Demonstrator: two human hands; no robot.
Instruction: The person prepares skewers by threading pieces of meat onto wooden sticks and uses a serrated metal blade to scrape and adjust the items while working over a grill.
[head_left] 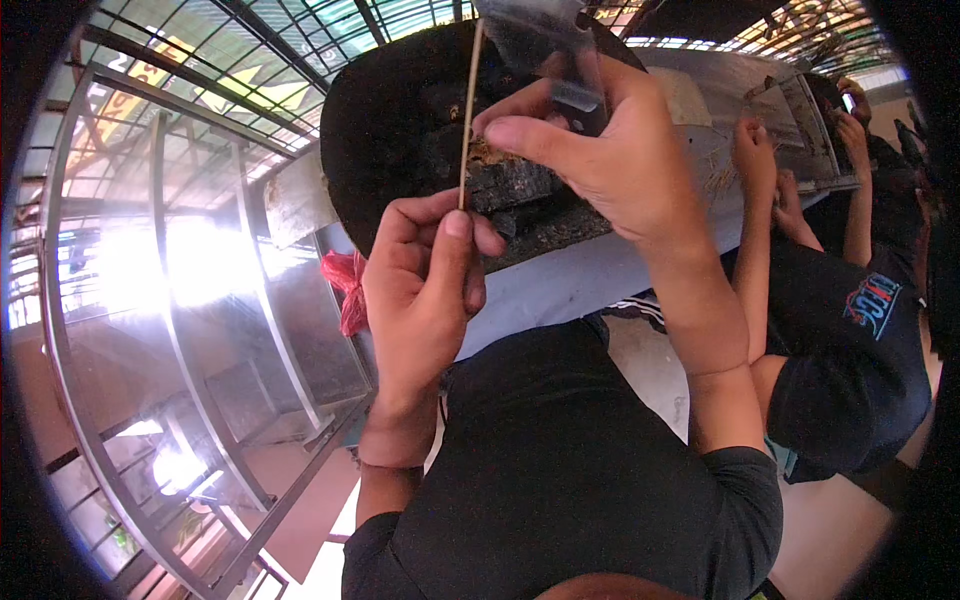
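My left hand [425,275] pinches the lower end of a thin wooden stick [471,110], which stands nearly upright. My right hand [610,150] is raised just to its right, thumb and fingers curled, with clear plastic film [540,45] at its fingers. The film reaches up past the top of the stick. Whether the right fingertips touch the stick I cannot tell. Behind both hands lies a large black rounded surface [370,130] with a dark, rough, layered block [510,185] on it and yellowish bits near the right thumb.
A red plastic bag [345,290] hangs left of the black surface. Glass panels in a metal frame [160,250] stand at the left. At the right, another person in a dark shirt [850,330] works at the same long table [560,270], where thin sticks [720,175] lie.
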